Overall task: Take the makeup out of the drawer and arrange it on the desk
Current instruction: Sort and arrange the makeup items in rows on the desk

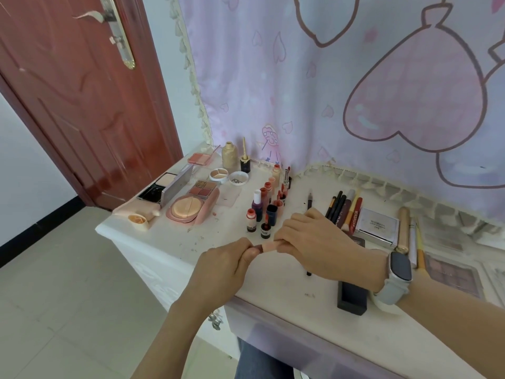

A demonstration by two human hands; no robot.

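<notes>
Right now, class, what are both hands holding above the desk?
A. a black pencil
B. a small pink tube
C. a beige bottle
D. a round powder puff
B: the left hand and right hand each grip an end of a small pink tube; the puff, pencil and bottle lie untouched.

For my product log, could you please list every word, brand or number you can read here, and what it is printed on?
"MINISHOPE", roughly, partly blurred: red tube.
"JOCI" or similar, seen upside down, uncertain: round white lid.
Silver compact: small print, too blurred to read.
Two small lip tint bottles: dark labels, unreadable.
Nothing else legible.
</notes>
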